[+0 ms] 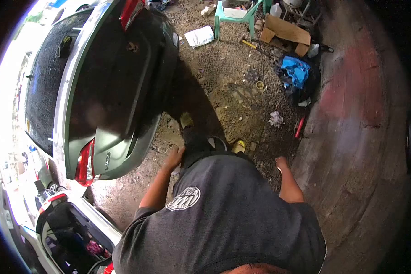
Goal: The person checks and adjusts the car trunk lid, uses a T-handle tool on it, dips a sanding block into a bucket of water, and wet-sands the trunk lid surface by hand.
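My left hand [173, 157] hangs beside my dark trousers, its visible fingers slightly apart and no object seen in it. On the other side, my right hand [282, 163] is held low and away from my body. Its fingers are too small and foreshortened to read, and a thin pale edge shows beside it. A dark green car [109, 105] with red tail lights stands to the left, nearer to my left hand. Between my arms is my grey shirt [228, 201]. A yellow shoe [239, 146] shows on my right foot.
A cardboard box [285, 31], a green plastic stool [235, 17] and a blue bag [296, 72] are ahead. A hammer [249, 44], crumpled paper [276, 119] and a red object [299, 127] lie on gravel. A white car [106, 226] stands at lower left; a wall [351, 118] is right.
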